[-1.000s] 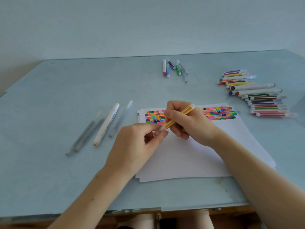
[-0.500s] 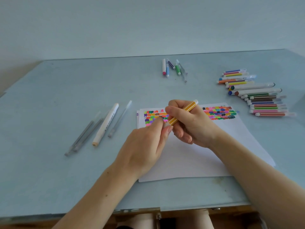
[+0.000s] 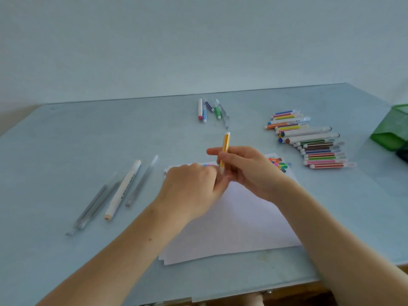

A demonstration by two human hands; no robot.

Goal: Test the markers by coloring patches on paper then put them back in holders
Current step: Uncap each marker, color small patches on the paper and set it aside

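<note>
Right hand (image 3: 249, 171) grips the slim orange marker (image 3: 226, 145) upright; left hand's (image 3: 192, 191) grip pinches its lower end.

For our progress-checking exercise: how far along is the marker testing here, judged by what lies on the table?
Done: coloured patches already run along the top of the paper. In hand: the right hand grips an orange marker while the left hand works at its lower end. Left: a row of markers and a smaller group lie loose on the table.
</note>
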